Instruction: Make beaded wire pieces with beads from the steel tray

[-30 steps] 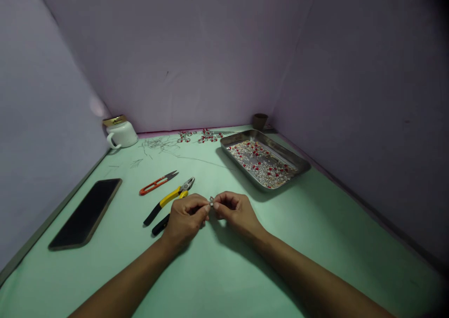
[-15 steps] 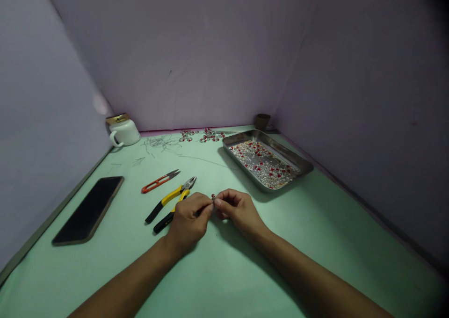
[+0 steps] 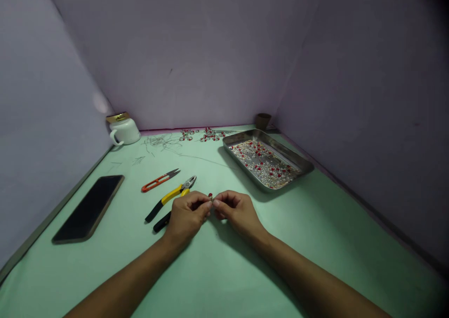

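My left hand (image 3: 187, 217) and my right hand (image 3: 236, 210) meet over the middle of the table, thumbs and forefingers pinched together. Between the fingertips is a small beaded ring (image 3: 211, 196) with a red bead on top; its lower part is hidden by the fingers. Partly behind my left hand lie pliers (image 3: 171, 195) with yellow and black handles. Orange thread snips (image 3: 156, 183) rest just beyond them.
A metal tray (image 3: 245, 166) of red, clear and pale beads stands at right. Beaded rings (image 3: 210, 134) and loose wire (image 3: 161, 142) lie at the back. A phone (image 3: 89, 210), a white mug (image 3: 125, 132) and a brown cup (image 3: 262, 120) stand or lie around the sides.
Both hands have shifted slightly left with the beaded ring, and its red bead has turned a little. My left hand covers more of the pliers.
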Motion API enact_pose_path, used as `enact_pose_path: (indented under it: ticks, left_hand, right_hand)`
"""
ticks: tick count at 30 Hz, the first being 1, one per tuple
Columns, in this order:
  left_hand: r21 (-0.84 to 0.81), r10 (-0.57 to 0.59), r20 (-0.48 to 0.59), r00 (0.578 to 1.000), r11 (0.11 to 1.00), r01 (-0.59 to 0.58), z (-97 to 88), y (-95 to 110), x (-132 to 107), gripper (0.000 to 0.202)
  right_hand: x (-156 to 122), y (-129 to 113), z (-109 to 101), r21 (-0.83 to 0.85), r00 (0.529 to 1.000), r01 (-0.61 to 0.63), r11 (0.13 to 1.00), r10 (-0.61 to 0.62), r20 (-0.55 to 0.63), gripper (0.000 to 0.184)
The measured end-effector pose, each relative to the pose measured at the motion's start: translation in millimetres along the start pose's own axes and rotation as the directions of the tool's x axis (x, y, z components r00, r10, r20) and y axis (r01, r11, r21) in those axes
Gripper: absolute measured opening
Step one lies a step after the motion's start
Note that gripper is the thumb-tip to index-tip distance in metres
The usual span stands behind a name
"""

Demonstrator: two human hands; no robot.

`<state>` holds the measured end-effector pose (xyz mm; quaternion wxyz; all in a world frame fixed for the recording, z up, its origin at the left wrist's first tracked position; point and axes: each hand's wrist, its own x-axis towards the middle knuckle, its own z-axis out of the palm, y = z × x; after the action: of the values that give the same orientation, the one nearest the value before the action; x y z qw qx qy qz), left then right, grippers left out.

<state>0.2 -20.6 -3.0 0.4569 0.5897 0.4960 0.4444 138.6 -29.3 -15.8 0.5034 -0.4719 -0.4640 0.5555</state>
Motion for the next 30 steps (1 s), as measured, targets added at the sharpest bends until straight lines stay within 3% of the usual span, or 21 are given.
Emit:
enact_pose_path:
  ticks: [7, 11, 16, 24, 27, 30]
  left_hand:
    - [-0.018, -0.047, 0.025, 0.999, 0.999, 0.047, 0.2, 2.0, 0.4, 0.008]
    - [0.002, 0.020, 0.029, 0.999, 1.000, -0.020, 0.5, 2.4, 0.3, 0.009]
    - [0.147, 0.150, 0.032, 0.988, 0.977, -0.153, 1.0, 0.6, 0.8, 0.008]
    - [0.191, 0.184, 0.044, 0.982, 0.963, -0.189, 2.1, -6.7, -0.6, 0.010]
    - [0.152, 0.145, 0.039, 0.989, 0.977, -0.149, 3.0, -7.0, -1.0, 0.009]
    - [0.052, 0.021, 0.039, 0.999, 0.998, -0.023, 3.0, -5.2, -0.4, 0.008]
  right_hand:
    - [0.3, 0.7, 1.5, 0.025, 1.000, 0.009, 1.000, -0.009, -0.004, 0.015]
    - [-0.7, 0.5, 3.4, 0.021, 0.999, -0.002, 1.000, 0.003, -0.046, 0.016]
    - [-1.6, 5.0, 3.8, -0.025, 0.996, 0.022, 0.999, -0.024, -0.089, 0.014]
    - [-1.1, 7.3, 5.3, -0.102, 0.992, 0.039, 0.994, -0.051, -0.114, 0.013]
    - [-1.0, 6.4, 5.4, -0.102, 0.992, 0.044, 0.994, -0.055, -0.111, 0.013]
    - [-1.0, 5.1, 4.5, -0.077, 0.994, 0.047, 0.996, -0.055, -0.097, 0.013]
